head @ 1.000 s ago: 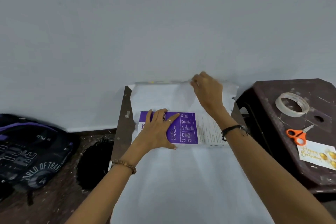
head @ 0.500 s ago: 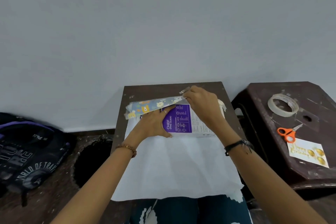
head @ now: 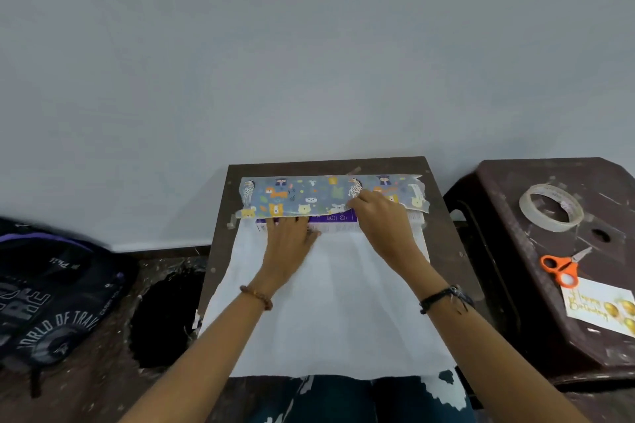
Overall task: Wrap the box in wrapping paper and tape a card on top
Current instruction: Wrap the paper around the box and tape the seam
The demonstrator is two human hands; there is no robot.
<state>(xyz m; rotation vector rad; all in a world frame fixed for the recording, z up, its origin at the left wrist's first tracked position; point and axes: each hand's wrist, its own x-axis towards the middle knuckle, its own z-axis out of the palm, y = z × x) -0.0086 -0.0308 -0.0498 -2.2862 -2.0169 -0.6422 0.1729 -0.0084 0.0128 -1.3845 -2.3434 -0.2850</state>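
The purple box (head: 335, 218) sits at the table's far end, under the folded animal-print flap of wrapping paper (head: 309, 197). The left hand (head: 288, 244) presses flat, fingers straight; the right hand (head: 381, 220) pinches the flap's edge. Best to pull it taut and square before creasing.

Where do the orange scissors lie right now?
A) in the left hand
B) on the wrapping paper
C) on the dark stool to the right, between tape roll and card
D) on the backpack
C: the orange scissors lie on the dark stool, between the tape roll and the card.
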